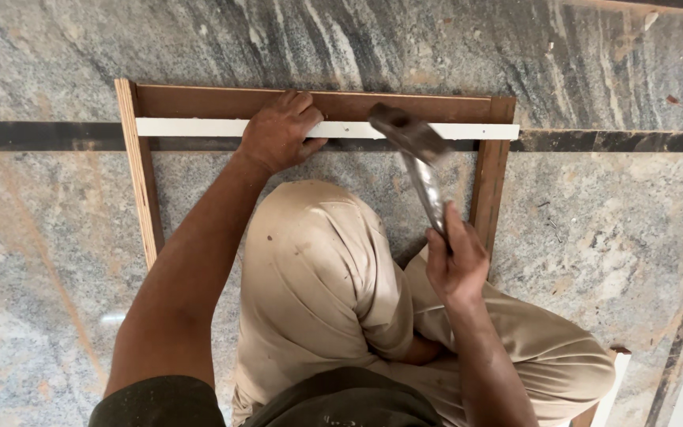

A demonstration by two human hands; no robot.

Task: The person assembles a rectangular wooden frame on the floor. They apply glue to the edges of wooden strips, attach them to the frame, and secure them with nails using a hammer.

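Hidden: the knee covers the middle of the wooden frame; its near end is cut off by the legs.
Blur: the hammer head is smeared.
Left hand: fingers curled over the frame's far rail, pressing the white strip.
Right hand: fingers wrapped tight round the hammer handle, head raised above the strip.
Floor: grey stone, beneath the frame.

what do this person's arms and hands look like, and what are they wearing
Both arms are bare from the upper arm down, and the left hand and right hand wear no gloves, rings or watch. Short dark sleeves cover the shoulders. The person also wears beige trousers flecked with small dark spots.
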